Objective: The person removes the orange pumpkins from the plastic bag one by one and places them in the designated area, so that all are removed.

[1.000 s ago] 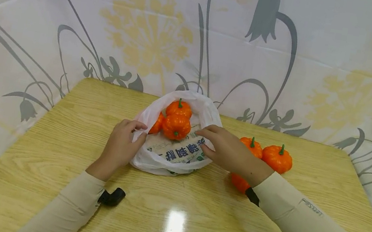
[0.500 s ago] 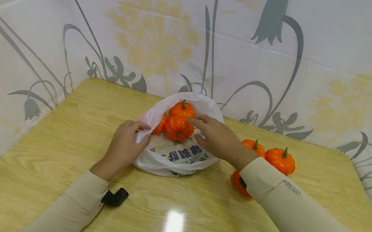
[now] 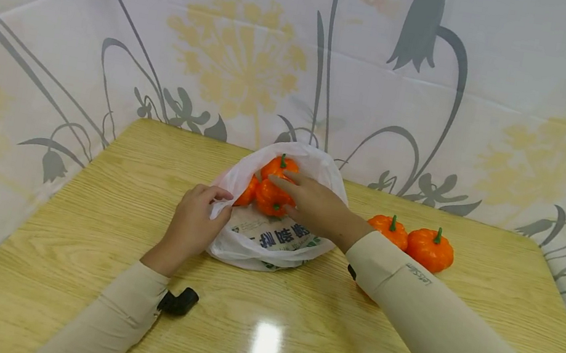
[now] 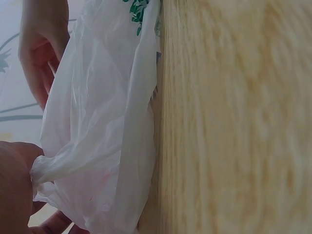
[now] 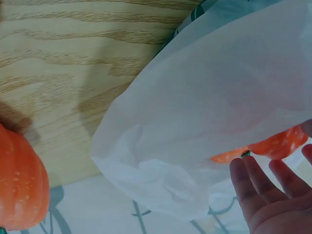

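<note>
A white plastic bag [image 3: 314, 155] with printed lettering stands open-mouthed on the table, several small orange toy pumpkins inside. My left hand [image 3: 195, 217] pinches its left rim between thumb and fingers; in the left wrist view the plastic [image 4: 97, 112] bunches at the thumb. My right hand [image 3: 320, 206] reaches over the mouth from the right. Its extended fingers overlap the front pumpkin [image 3: 270, 199] and lie near the rear pumpkin [image 3: 277, 167]. In the right wrist view, the right hand's fingers [image 5: 265, 187] are spread beside the pumpkins. Another pumpkin [image 3: 246, 194] is partly hidden by the rim.
Outside the bag, to its right, sit two orange pumpkins, a nearer-left pumpkin [image 3: 389, 228] and a right pumpkin [image 3: 430, 250]. A third is almost wholly hidden under the right sleeve [image 3: 409, 297]. A patterned cloth [image 3: 228, 36] hangs behind the wooden table [image 3: 213, 327].
My right hand has moved left from the bag's right rim to over the pumpkins inside. My left hand keeps hold of the left rim. The view has shifted slightly.
</note>
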`<state>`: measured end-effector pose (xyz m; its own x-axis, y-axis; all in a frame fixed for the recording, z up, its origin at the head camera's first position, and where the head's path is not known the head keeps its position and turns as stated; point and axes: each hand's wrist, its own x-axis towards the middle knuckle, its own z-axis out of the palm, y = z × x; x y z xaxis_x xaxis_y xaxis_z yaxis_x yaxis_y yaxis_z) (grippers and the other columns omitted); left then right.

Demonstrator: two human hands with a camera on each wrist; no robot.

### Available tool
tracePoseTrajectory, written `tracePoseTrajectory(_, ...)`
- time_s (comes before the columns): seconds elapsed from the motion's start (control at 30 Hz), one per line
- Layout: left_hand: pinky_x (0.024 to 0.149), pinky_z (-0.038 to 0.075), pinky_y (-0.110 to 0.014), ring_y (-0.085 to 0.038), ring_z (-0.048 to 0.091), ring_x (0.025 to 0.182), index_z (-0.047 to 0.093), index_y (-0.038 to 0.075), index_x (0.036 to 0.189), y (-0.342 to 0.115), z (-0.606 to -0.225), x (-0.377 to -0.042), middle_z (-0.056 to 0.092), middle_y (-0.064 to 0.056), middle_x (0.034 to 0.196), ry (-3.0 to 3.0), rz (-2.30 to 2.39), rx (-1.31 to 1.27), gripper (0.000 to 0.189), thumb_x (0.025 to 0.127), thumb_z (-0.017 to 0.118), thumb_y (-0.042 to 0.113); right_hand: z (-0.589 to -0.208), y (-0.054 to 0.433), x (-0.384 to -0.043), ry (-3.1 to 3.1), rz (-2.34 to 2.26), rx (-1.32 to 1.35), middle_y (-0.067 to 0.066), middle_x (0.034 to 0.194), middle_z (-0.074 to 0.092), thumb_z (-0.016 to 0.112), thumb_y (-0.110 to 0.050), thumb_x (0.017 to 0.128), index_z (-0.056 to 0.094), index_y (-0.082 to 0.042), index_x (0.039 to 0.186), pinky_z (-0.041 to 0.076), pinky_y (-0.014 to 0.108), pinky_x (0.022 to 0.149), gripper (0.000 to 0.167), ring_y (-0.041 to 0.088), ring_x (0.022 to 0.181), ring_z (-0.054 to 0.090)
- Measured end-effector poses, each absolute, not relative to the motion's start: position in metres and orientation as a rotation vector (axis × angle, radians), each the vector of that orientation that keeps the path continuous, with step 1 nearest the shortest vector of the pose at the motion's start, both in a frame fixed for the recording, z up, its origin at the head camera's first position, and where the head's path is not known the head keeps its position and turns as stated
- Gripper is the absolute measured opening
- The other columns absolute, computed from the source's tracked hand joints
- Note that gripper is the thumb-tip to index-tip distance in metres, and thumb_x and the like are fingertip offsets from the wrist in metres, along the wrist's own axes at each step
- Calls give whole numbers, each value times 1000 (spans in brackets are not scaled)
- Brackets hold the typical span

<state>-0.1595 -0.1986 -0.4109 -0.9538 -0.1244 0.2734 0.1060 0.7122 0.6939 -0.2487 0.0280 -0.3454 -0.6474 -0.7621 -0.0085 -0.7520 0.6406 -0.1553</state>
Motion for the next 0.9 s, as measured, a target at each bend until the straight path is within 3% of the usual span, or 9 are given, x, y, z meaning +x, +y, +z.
tracePoseTrajectory(0.23,91,46,-46,-31,55,106,69,8,112,-199,-412,-159,62,-14,111,-2621,-1084,20,22,93,67,18,-349,29,-250,2752,-274,-1245,17,154,43,66,-16,96,42,-19,153,46,46,109,62,36,136,50)
tracePoseTrajectory(0.43,92,45,-47,-32,55,107,69,8,112,-199,-411,-159,62,-14,113,-2627,-1084,29,22,93,67,19,-356,29,-250,2789,-384,-1249,19,146,47,69,-14,94,48,-16,146,52,44,101,56,36,123,60)
tracePoseTrajectory(0.77,92,45,-46,-31,54,107,69,8,113,-198,-412,-159,61,-14,112,-2643,-1088,52,22,93,66,19,-361,25,-244,2842,-361,-1118,15,132,56,69,-21,95,43,-19,140,51,45,102,53,31,114,62)
tracePoseTrajectory(0.9,92,44,-46,-31,54,107,69,8,113,-198,-411,-160,61,-15,112,-2639,-1089,44,22,93,66,19,-361,29,-243,2855,-387,-1067,14,134,56,70,-26,95,42,-20,142,50,45,104,55,30,116,61)
